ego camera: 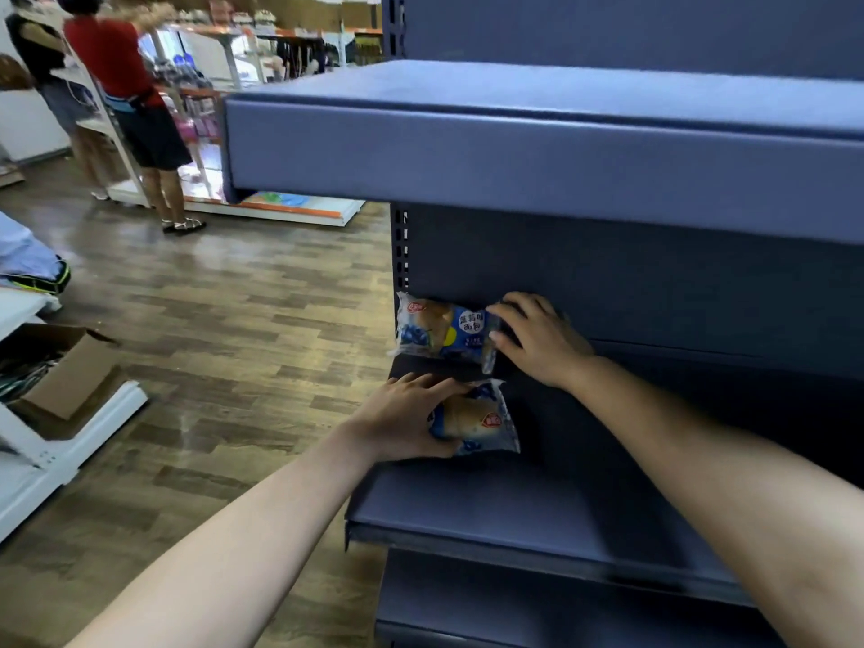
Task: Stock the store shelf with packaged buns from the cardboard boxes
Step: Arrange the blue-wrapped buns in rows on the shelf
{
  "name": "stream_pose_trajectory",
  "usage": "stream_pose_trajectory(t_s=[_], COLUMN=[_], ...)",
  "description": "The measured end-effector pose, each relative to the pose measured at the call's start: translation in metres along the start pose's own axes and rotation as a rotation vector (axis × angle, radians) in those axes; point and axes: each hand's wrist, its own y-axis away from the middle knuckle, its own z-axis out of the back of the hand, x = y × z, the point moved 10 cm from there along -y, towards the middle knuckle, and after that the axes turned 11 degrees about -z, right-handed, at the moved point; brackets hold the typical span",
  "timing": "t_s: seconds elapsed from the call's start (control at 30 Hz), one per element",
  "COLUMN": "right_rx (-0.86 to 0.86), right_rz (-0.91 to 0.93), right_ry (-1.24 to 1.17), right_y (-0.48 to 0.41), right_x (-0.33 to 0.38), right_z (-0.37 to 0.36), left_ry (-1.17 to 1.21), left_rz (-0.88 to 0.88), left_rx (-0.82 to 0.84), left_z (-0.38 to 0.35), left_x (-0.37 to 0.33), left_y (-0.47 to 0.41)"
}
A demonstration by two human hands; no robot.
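Note:
Two packaged buns in blue wrappers sit at the left end of a dark blue shelf (537,516). The rear bun packet (442,329) stands upright against the back panel, and my right hand (537,341) pinches its right edge between thumb and fingers. The front bun packet (477,420) lies nearer the shelf edge, and my left hand (406,416) grips its left side with the thumb under it. Both forearms reach in from the bottom of the view.
An upper blue shelf (537,152) overhangs the working shelf. An open cardboard box (70,371) sits on a white rack at the left. Two people (126,86) stand at far-left shelving across the wooden floor (234,320).

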Motion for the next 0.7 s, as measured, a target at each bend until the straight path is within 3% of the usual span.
stream_pose_trajectory(t_s=[0.17, 0.3, 0.4, 0.53, 0.7], right_rx=[-0.011, -0.085, -0.168, 0.003, -0.014], right_rz=[-0.023, -0.069, -0.083, 0.016, 0.037], right_ry=[0.03, 0.001, -0.095, -0.187, -0.056], right_y=[0.036, 0.075, 0.103, 0.133, 0.156], right_x=[-0.007, -0.009, -0.009, 0.017, 0.04], right_z=[0.01, 0.02, 0.033, 0.03, 0.032], left_ry=[0.035, 0.159, 0.477, 0.865, 1.337], left_rz=[0.097, 0.296, 0.471, 0.617, 0.787], left_rx=[0.032, -0.203, -0.444, -0.723, -0.814], left_z=[0.001, 0.021, 0.03, 0.028, -0.005], left_x=[0.001, 0.003, 0.003, -0.007, -0.04], left_y=[-0.008, -0.004, 0.006, 0.011, 0.019])
